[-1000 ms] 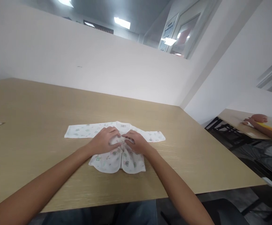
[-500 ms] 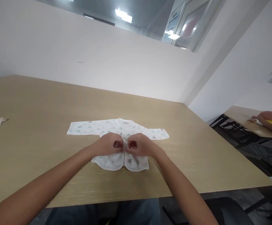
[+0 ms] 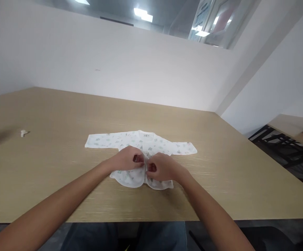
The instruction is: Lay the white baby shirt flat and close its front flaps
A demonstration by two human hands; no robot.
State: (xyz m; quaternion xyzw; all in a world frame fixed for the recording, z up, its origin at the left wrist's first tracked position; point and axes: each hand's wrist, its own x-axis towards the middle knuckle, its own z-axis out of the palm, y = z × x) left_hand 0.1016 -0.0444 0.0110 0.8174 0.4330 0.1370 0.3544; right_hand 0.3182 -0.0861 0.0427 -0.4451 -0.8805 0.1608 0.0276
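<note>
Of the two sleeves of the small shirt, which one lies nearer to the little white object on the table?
The left sleeve of the shirt: it points toward the white object; the right sleeve points away.

The baby shirt (image 3: 141,146) lies flat on the table (image 3: 219,174), sleeves spread toward 9 and 3 o'clock, collar at 12. The left hand (image 3: 126,161) and right hand (image 3: 162,167) rest side by side on its front, at 6 o'clock of the collar. A small object (image 3: 23,132) sits on the table well apart at 9 o'clock. A second table (image 3: 292,127) stands at 3 o'clock.
</note>
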